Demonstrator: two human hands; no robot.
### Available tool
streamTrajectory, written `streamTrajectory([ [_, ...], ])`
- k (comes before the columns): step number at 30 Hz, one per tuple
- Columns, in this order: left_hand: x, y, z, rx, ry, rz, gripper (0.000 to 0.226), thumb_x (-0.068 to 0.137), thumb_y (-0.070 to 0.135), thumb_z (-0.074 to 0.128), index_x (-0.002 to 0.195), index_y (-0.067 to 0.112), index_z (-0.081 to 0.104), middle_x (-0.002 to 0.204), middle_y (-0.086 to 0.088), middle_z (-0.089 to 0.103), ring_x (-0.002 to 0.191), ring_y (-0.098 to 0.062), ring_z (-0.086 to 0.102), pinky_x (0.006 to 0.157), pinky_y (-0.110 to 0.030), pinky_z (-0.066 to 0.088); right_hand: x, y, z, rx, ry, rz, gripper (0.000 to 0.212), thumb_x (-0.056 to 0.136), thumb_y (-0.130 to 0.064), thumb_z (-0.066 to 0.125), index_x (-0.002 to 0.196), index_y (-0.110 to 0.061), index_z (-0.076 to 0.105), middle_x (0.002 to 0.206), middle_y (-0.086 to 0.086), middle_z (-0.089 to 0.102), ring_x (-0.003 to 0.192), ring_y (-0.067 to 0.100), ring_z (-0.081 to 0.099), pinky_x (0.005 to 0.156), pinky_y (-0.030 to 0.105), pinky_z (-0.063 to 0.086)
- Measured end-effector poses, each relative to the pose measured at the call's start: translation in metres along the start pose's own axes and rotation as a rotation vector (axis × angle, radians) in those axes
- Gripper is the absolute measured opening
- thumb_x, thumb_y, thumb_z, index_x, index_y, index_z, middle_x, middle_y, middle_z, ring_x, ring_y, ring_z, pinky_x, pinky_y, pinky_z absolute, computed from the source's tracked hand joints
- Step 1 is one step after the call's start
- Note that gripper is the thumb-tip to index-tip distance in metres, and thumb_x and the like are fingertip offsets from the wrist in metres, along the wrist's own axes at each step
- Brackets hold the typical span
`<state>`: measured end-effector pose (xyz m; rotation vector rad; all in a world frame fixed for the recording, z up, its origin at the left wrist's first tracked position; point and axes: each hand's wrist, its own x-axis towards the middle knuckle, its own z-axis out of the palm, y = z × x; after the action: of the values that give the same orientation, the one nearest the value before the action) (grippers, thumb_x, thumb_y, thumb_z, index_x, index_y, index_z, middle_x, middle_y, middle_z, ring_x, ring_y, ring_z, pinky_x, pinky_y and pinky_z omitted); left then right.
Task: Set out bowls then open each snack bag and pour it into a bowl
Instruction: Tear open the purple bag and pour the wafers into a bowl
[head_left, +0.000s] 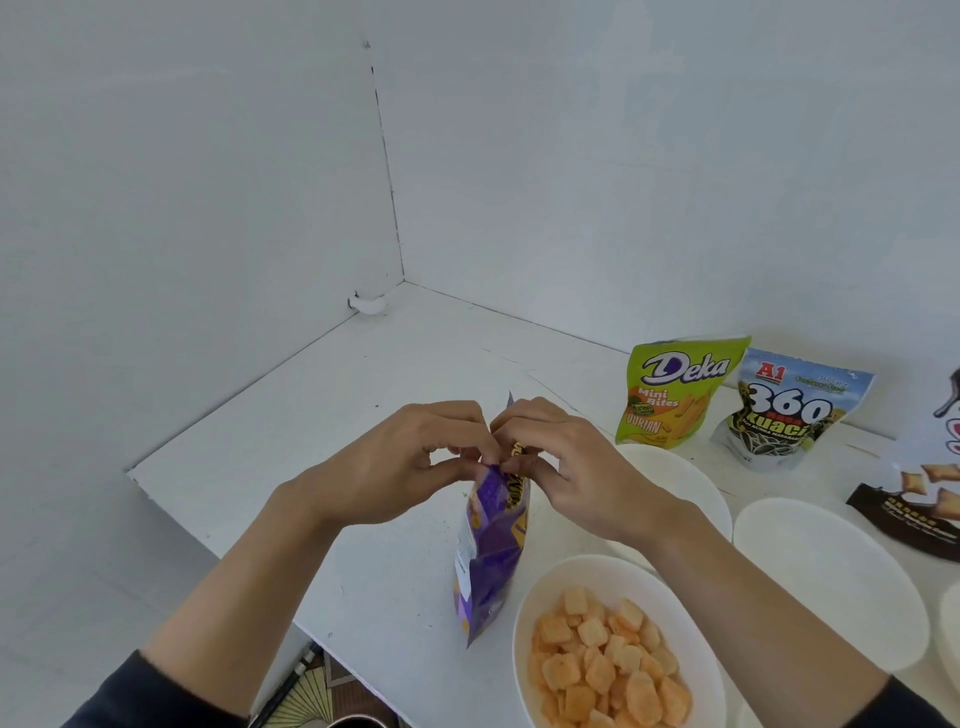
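A purple snack bag (491, 540) stands upright above the white table (363, 395). My left hand (415, 457) and my right hand (566, 462) both pinch its top edge from either side. A white bowl (524, 613) at the lower right holds orange square snacks (608, 660). Behind my right wrist sits a second white bowl (685, 478), partly hidden. A third white bowl (826, 577) lies to its right, with nothing visible in it. A green Deka bag (675, 389) and a blue-white 360 Kuaci bag (784, 410) stand against the back wall.
A dark brown and white snack bag (919, 493) lies at the right edge. Part of another white bowl (950, 629) shows at the far right. The table fits into a corner of white walls; its left edge (208, 540) drops to a patterned floor (311, 696).
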<state>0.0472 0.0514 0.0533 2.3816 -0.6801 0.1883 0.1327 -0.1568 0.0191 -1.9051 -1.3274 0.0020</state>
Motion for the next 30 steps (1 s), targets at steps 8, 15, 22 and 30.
streamTrajectory([
  [8, 0.002, 0.009, -0.026, 0.037, 0.116, 0.044, 0.012, 0.096, 0.014, 0.063, 0.100, 0.008, 0.072, 0.092, 0.001, 0.065, 0.085, -0.016, 0.061, 0.075, -0.032, 0.051, 0.013, -0.015, 0.003, -0.049, 0.191, -0.117, 0.028, 0.083, 0.021, 0.057, 0.091, -0.005, 0.060, 0.096, 0.002, 0.060, 0.092, 0.025, 0.052, 0.078, 0.038, 0.044],
  [15, 0.004, 0.016, -0.037, 0.051, 0.115, 0.074, 0.017, 0.097, 0.018, 0.060, 0.099, 0.007, 0.073, 0.093, 0.002, 0.066, 0.086, -0.016, 0.063, 0.077, -0.024, 0.050, 0.018, -0.019, -0.005, -0.078, 0.203, -0.163, 0.029, 0.081, 0.022, 0.053, 0.093, -0.003, 0.063, 0.098, 0.002, 0.062, 0.096, 0.022, 0.051, 0.081, 0.028, 0.044],
  [22, 0.004, 0.004, -0.029, 0.055, 0.094, 0.041, 0.014, 0.095, 0.003, 0.063, 0.103, 0.009, 0.073, 0.095, 0.000, 0.065, 0.086, -0.020, 0.062, 0.075, -0.036, 0.051, 0.015, -0.015, 0.001, -0.129, 0.201, -0.120, 0.026, 0.088, -0.001, 0.039, 0.093, -0.006, 0.063, 0.099, -0.002, 0.063, 0.100, 0.011, 0.044, 0.087, 0.015, 0.037],
  [30, 0.006, 0.003, -0.030, 0.171, 0.047, 0.071, 0.015, 0.097, 0.008, 0.060, 0.106, 0.008, 0.073, 0.096, 0.002, 0.067, 0.088, -0.013, 0.062, 0.076, -0.023, 0.049, 0.016, -0.012, -0.002, -0.212, 0.111, -0.159, 0.028, 0.094, -0.001, 0.035, 0.095, -0.001, 0.062, 0.099, 0.007, 0.063, 0.102, 0.028, 0.053, 0.087, 0.031, 0.046],
])
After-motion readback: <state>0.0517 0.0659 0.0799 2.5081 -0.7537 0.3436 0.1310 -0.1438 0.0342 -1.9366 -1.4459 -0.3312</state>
